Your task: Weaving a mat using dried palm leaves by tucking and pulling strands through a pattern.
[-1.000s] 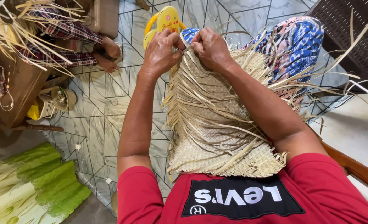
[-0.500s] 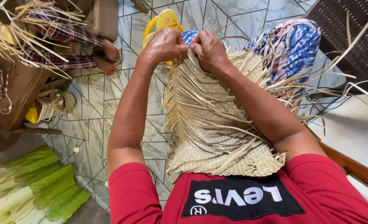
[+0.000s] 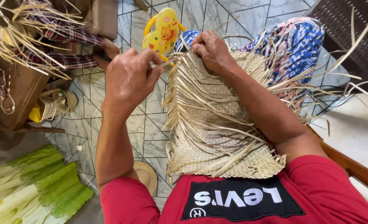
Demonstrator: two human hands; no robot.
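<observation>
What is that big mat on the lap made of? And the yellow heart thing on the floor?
The woven mat looks like dried palm or pandan leaf: flat, pale tan, matte strips crossing in a checker weave, with loose ends sticking out. The yellow heart-shaped thing looks like moulded plastic: smooth, slightly glossy, with a printed cartoon picture. The left hand pinches one strip.

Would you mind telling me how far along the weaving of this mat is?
The woven mat is tightly plaited near the lap. The left hand pinches a strip while the right hand presses the far edge. Many loose strips there remain unwoven.
</observation>
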